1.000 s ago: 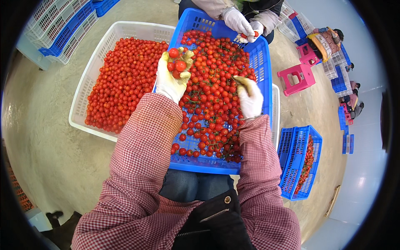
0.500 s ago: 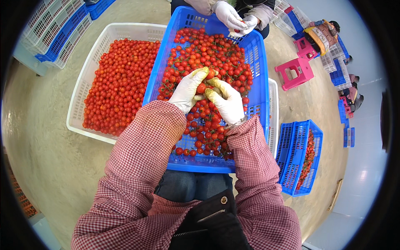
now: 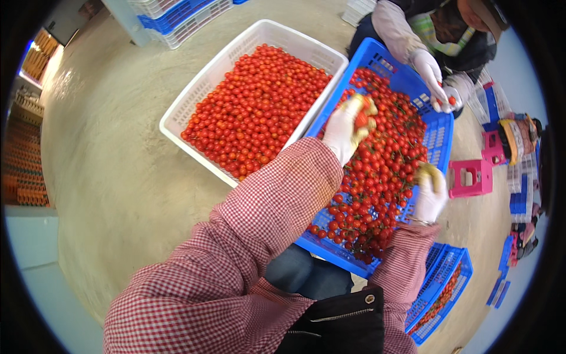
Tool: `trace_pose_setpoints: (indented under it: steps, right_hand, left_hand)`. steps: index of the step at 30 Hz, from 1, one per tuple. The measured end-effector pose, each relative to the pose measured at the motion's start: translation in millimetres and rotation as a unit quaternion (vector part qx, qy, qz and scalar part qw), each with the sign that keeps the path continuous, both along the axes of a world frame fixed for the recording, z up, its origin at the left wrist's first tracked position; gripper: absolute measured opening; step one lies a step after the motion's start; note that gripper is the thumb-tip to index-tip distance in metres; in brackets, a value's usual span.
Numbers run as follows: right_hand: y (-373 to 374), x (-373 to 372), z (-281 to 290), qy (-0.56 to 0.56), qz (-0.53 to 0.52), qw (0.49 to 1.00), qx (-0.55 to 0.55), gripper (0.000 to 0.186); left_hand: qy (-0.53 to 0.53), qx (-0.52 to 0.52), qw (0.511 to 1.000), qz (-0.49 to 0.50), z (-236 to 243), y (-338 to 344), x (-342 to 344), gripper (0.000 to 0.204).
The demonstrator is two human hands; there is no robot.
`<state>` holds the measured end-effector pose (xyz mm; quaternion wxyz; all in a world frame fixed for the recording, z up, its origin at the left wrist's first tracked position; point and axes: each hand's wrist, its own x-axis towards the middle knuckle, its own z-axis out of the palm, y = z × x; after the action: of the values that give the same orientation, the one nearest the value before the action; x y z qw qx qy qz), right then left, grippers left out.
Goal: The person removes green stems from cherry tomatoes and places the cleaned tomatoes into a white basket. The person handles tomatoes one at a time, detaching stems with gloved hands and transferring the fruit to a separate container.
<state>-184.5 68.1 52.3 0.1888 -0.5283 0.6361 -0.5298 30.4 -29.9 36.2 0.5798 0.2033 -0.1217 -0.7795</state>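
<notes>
Over the blue basket (image 3: 439, 144) of cherry tomatoes (image 3: 383, 156) on green stems, my left hand (image 3: 346, 130), in a white glove with yellow-stained fingertips, is closed around a few loose cherry tomatoes (image 3: 361, 121). My right hand (image 3: 431, 192), gloved alike, is at the basket's right side with fingers curled inward; it is slightly blurred, and anything in its fingertips is too small to name. To the left stands a white basket (image 3: 206, 97) full of loose, stemless cherry tomatoes (image 3: 259, 109).
Across the blue basket, a co-worker's gloved hands (image 3: 433, 79) hold small red tomatoes. Pink stools (image 3: 471, 178) stand to the right. Nearer me, stacked blue baskets (image 3: 457, 259) hold more tomatoes. White and blue crates (image 3: 177, 20) are piled at the far left.
The view has swung left, so the baskets appear further right. My hands, together before, have parted: the left is nearer the white basket, the right at the blue basket's right side.
</notes>
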Motion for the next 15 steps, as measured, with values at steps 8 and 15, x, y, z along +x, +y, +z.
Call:
trace_pose_setpoints:
  steps: [8,15]
  right_hand:
    - [23,-193,-64,0.130,-0.259,0.943,0.160,0.034]
    - [22,-186,-64,0.233,-0.329,0.912,0.077,0.021]
  left_hand:
    - [0.239,0.117,0.934,0.237,-3,-24,50,0.083]
    - [0.147,0.012,0.983,0.111,-10,-24,37,0.050]
